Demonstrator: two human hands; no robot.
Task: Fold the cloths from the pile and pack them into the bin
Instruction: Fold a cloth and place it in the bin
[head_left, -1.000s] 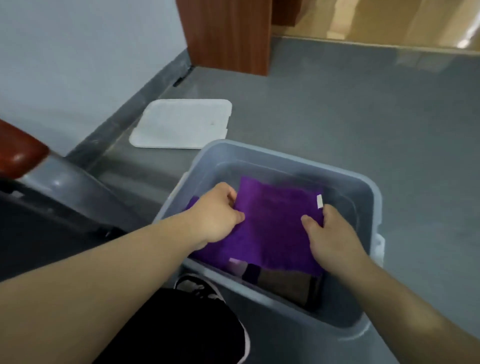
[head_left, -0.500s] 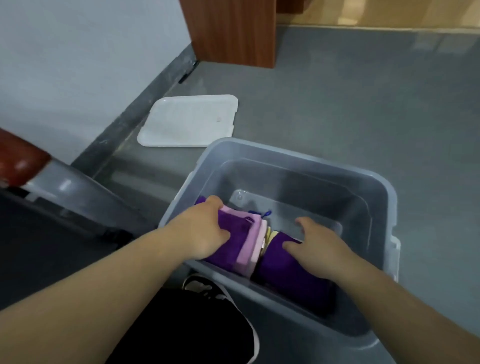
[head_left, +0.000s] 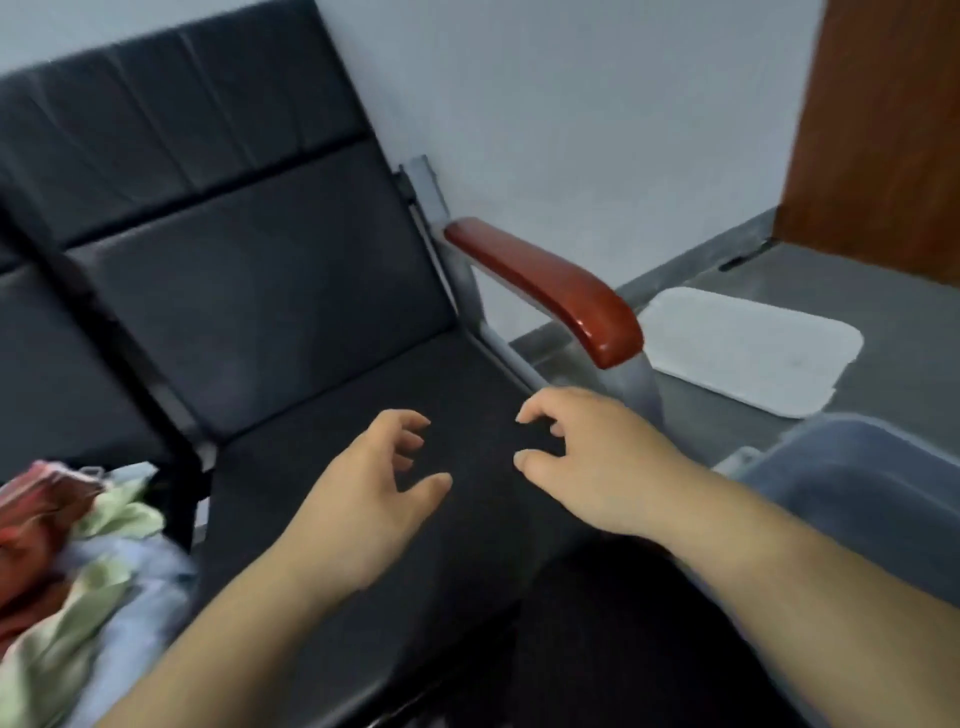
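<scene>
Both hands hover over the dark seat (head_left: 332, 395) of a bench and hold nothing. My left hand (head_left: 379, 488) has its fingers loosely curled. My right hand (head_left: 587, 462) is beside it, fingers also relaxed. The pile of cloths (head_left: 67, 566), in red, pale green and light blue, lies on the neighbouring seat at the lower left. Only a corner of the translucent grey bin (head_left: 857, 467) shows at the right edge, on the floor; its contents are hidden.
A red-brown armrest (head_left: 550, 291) on a grey metal post stands between the seat and the bin. The bin's white lid (head_left: 748, 353) lies flat on the grey floor behind it. A wooden panel (head_left: 878, 135) meets the pale wall at the upper right.
Both hands have let go of the purple cloth and left the bin. The view has swung left from the bin to the bench seat and the pile.
</scene>
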